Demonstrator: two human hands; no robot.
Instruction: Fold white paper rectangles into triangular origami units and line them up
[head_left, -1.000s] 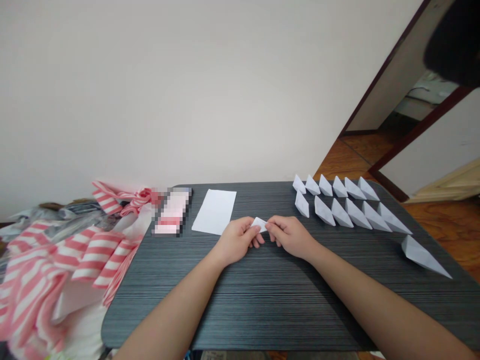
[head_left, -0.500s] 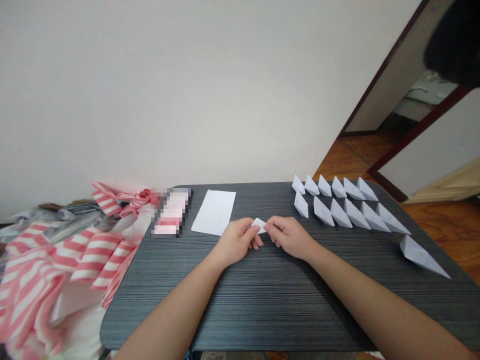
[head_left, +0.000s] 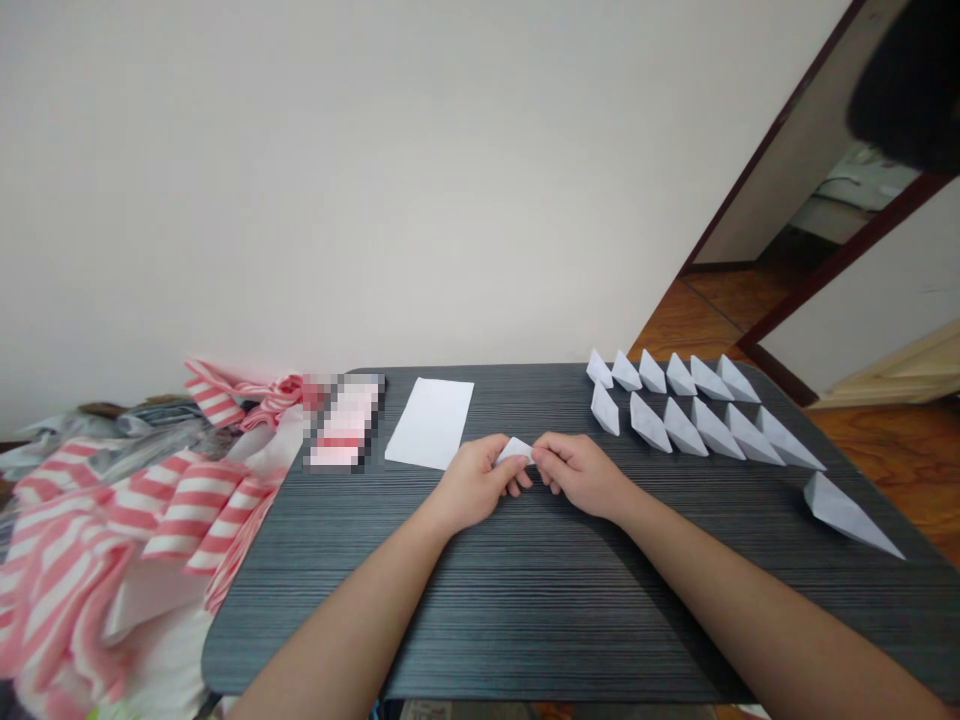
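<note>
A small folded piece of white paper [head_left: 516,449] is pinched between my two hands over the middle of the dark table. My left hand [head_left: 484,480] grips its left side, thumb on top, the other fingers curled beneath. My right hand [head_left: 574,470] pinches the right corner between thumb and fingertips. Much of the paper is hidden by the fingers. Just beyond my left hand lies a flat stack of white paper sheets [head_left: 431,422]. To the right, folded white paper pieces [head_left: 697,425] with pointed ends stand in two rows, and a single one [head_left: 847,515] lies nearer me.
The dark wood-grain table [head_left: 480,620] meets a pale wall [head_left: 450,180] at the back. A blurred-out pink and dark object [head_left: 345,425] lies at its left edge. Red-and-white striped cloth [head_left: 180,510] is heaped beside the table. A doorway opens at the right.
The left thumb has slid slightly along the folded paper, and more of the paper shows above it. Both hands stay in nearly the same place. The view has shifted very slightly.
</note>
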